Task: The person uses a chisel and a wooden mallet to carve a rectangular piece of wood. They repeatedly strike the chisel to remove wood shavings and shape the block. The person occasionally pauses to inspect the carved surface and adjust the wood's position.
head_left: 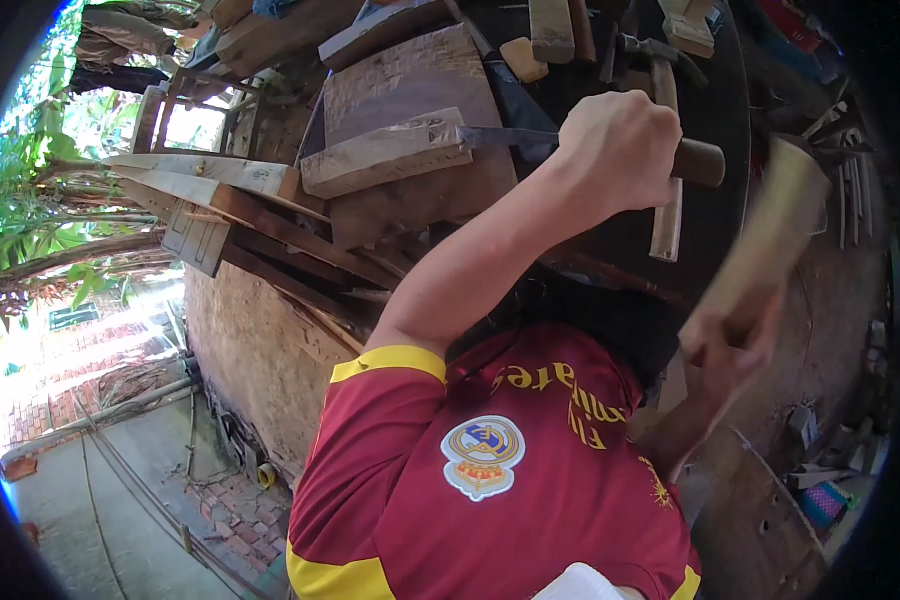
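My left hand is wrapped round a chisel, its wooden handle sticking out on the right side of the fist. The flat metal blade points left, and its tip meets the right end of a pale wooden block. That block lies on a wider brown board. To the right, my right hand grips a wooden mallet, raised beside the chisel handle and apart from it. Motion smears both the mallet and this hand.
A claw hammer lies partly behind my left hand. Wood offcuts sit at the far side of the dark bench. Long timber pieces jut out to the left. Tools and scraps lie on the ground at right.
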Motion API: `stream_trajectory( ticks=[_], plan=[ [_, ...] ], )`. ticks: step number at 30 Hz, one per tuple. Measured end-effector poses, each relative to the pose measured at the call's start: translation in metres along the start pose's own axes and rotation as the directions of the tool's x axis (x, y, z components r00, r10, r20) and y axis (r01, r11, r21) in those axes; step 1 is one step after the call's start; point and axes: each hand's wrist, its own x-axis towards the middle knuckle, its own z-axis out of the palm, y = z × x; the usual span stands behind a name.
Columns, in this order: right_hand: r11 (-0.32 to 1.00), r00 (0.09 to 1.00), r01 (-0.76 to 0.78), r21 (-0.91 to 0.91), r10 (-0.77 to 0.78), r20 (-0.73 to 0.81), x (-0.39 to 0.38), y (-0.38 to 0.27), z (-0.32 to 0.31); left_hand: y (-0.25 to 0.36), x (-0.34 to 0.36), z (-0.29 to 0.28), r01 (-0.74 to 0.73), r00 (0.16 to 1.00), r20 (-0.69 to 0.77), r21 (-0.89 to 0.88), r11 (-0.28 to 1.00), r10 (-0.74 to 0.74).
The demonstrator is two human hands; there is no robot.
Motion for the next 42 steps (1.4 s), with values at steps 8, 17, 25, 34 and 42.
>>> stream_trajectory(
  ticks=[8, 17, 25, 34, 42],
  plan=[
    [0.941, 0.956, 0.249, -0.23, -0.202, 0.211, -0.011, -0.042, 0.014, 0.006, 0.001, 0.004, 0.01, 0.998, 0.064, 0.045, 0.999, -0.013],
    [0.935, 0.874, -0.156, 0.318, 0.281, -0.396, 0.006, -0.033, 0.015, 0.003, -0.001, -0.003, 0.01, 0.998, 0.064, -0.001, 1.0, -0.01],
    [0.998, 0.999, 0.049, -0.029, -0.048, 0.022, -0.008, -0.027, 0.009, -0.002, 0.002, 0.001, 0.007, 0.997, 0.07, 0.053, 0.999, -0.011],
    [0.802, 0.979, -0.182, 0.569, 0.093, 0.182, -0.003, -0.002, -0.016, -0.016, -0.009, 0.005, -0.061, 0.997, -0.054, 0.029, 0.998, 0.063],
    [0.74, 0.957, -0.206, 0.64, 0.015, 0.291, -0.004, -0.002, 0.0, -0.009, -0.012, 0.005, 0.015, 0.992, -0.123, -0.066, 0.998, -0.023]
  ],
)
